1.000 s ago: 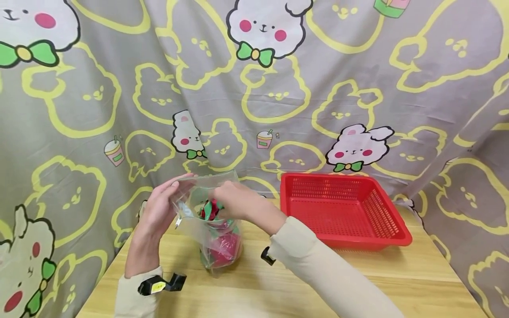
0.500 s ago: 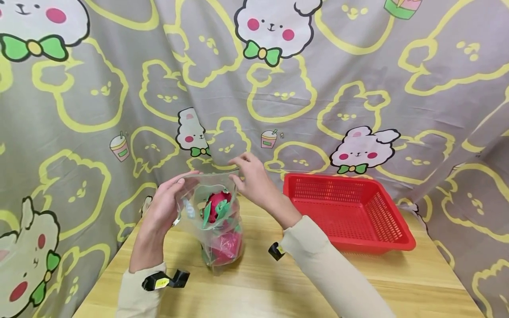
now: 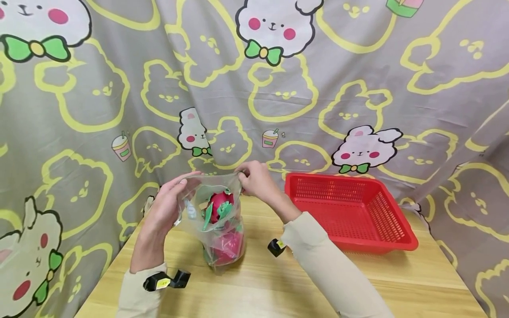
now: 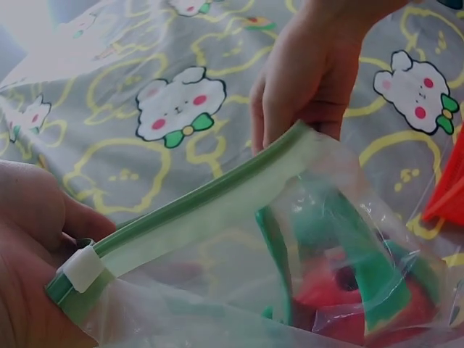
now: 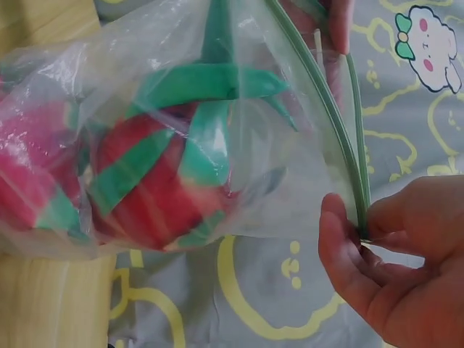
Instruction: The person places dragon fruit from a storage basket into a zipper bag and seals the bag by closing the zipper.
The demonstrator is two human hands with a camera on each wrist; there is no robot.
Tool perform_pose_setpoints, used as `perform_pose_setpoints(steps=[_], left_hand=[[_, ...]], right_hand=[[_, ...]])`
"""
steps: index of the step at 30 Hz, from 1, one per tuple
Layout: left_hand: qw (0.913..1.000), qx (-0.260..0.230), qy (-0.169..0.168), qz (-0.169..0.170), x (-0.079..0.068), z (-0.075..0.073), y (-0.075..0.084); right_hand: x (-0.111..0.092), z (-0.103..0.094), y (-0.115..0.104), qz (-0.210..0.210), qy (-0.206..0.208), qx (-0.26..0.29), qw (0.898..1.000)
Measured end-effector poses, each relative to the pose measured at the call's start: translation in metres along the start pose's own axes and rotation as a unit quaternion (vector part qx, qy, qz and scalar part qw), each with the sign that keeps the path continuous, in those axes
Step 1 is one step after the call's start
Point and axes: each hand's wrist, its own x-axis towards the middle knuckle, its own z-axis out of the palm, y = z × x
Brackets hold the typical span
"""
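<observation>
A clear zip bag (image 3: 199, 227) stands upright on the table, with pink-red dragon fruits inside, apparently models. The upper dragon fruit (image 3: 221, 205) has green leafy scales; a pinker dragon fruit (image 3: 227, 247) lies below it. My left hand (image 3: 166, 201) holds the bag's left top edge, next to the white zip slider (image 4: 83, 268). At the opposite top corner, my right hand (image 3: 256, 180) pinches the end of the green zip strip (image 5: 341, 130) between thumb and fingers. Between the hands the bag's mouth is stretched, its two strips apart in the right wrist view.
A red plastic basket (image 3: 350, 244) with perforated walls stands right of the bag on the wooden table (image 3: 254, 287). Behind the table hangs a grey curtain (image 3: 222, 57) with cartoon prints.
My right hand has come out of the bag's mouth and taken hold of its right top corner. The upper dragon fruit now shows uncovered by the hand. My left hand keeps its hold.
</observation>
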Motion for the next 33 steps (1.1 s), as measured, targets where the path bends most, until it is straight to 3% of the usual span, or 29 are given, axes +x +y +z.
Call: perform_pose_setpoints(steps=[7, 15, 26, 29, 33], left_hand=[[0.9991, 0.040, -0.016, -0.003, -0.003, -0.002, -0.001], [0.9954, 0.087, -0.038, -0.012, -0.010, -0.008, -0.006], [0.9904, 0.110, -0.082, 0.016, -0.016, -0.013, -0.021], [0.9877, 0.119, -0.098, 0.023, -0.021, -0.016, -0.026], [0.9831, 0.127, -0.122, 0.047, -0.027, -0.018, -0.034]], right_hand=[[0.002, -0.001, 0.002, 0.041, 0.026, 0.089, 0.995], [0.004, -0.006, 0.007, 0.082, 0.041, 0.194, 0.977], [-0.001, -0.017, 0.012, 0.097, 0.053, 0.290, 0.951], [-0.004, -0.019, 0.012, 0.116, 0.059, 0.321, 0.938], [-0.007, -0.022, 0.013, 0.146, 0.066, 0.377, 0.912]])
